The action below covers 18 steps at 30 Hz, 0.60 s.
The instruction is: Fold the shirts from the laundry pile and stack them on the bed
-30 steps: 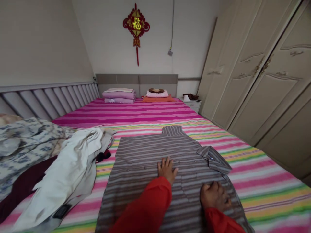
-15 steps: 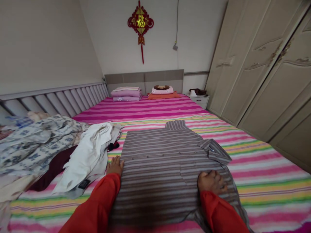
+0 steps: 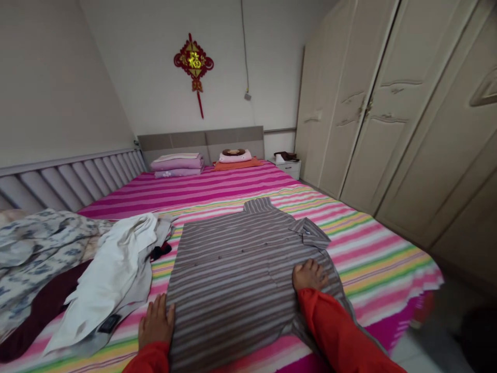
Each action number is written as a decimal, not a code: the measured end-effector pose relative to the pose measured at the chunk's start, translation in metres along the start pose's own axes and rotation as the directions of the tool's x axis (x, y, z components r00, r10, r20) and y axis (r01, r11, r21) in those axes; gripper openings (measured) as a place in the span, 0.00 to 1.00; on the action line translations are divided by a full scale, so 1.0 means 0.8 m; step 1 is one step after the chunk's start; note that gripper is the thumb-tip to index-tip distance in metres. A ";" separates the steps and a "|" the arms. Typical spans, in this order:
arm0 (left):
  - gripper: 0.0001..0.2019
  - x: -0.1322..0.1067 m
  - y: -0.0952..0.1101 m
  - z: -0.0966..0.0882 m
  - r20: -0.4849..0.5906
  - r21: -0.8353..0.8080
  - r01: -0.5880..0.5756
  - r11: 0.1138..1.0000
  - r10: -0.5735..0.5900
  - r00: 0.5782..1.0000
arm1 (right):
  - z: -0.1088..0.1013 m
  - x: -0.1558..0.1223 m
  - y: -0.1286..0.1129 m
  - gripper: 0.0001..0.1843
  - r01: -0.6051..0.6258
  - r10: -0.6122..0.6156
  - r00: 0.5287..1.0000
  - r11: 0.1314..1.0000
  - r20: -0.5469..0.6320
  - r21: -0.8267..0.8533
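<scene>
A grey-brown striped, buttoned shirt (image 3: 233, 280) lies spread out on the bed, its collar (image 3: 310, 233) toward the right. My left hand (image 3: 157, 320) rests beside the hem at the shirt's left edge, fingers stretched out and only the fingertips close to the cloth. Over on the right part of the shirt, below the collar, my right hand (image 3: 309, 275) presses on the fabric with its fingers somewhat bent and apart. Neither hand lifts any cloth. Red sleeves cover both forearms, and the right one hides part of the shirt's near side.
White clothing (image 3: 112, 264), a dark maroon piece (image 3: 46, 305) and a blue-flowered cloth (image 3: 34, 248) are heaped to the left. Folded bedding (image 3: 178, 163) and a pillow (image 3: 236, 157) sit by the headboard (image 3: 233, 139). A wardrobe (image 3: 349, 103) stands along the right.
My left hand has slid along the hem toward the near side of the bed. My right hand stays on the shirt. The view has turned to the right.
</scene>
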<state>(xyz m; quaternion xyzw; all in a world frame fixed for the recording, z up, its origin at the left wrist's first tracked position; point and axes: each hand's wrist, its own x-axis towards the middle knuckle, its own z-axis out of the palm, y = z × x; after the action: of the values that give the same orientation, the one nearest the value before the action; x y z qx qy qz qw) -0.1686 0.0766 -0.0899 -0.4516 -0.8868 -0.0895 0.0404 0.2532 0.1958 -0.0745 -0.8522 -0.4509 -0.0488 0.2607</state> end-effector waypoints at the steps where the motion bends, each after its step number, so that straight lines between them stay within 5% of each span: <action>1: 0.28 0.001 -0.002 0.002 -0.007 -0.010 -0.006 1.000 0.006 1.000 | -0.003 0.001 0.003 0.32 0.011 -0.010 0.998 1.000 0.059 -0.019; 7: 0.29 0.015 -0.014 0.025 -0.069 -0.108 -0.048 0.993 0.040 0.997 | -0.028 0.004 0.026 0.35 0.120 -0.073 0.915 0.988 0.398 -0.096; 15: 0.32 0.024 -0.031 0.044 0.012 -0.152 -0.154 0.976 0.158 0.987 | -0.079 -0.039 0.065 0.42 0.286 -0.200 0.778 0.957 0.595 -0.051; 18: 0.31 0.019 -0.038 0.043 0.070 -0.106 -0.213 0.971 0.221 0.973 | -0.095 -0.072 0.088 0.39 0.297 -0.227 0.764 0.955 0.605 -0.017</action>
<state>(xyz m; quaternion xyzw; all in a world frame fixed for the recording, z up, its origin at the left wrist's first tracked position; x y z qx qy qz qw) -0.2018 0.0775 -0.1250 -0.5506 -0.8276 -0.1093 -0.0081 0.2865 0.0837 -0.0561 -0.7657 -0.6209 0.1605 0.0484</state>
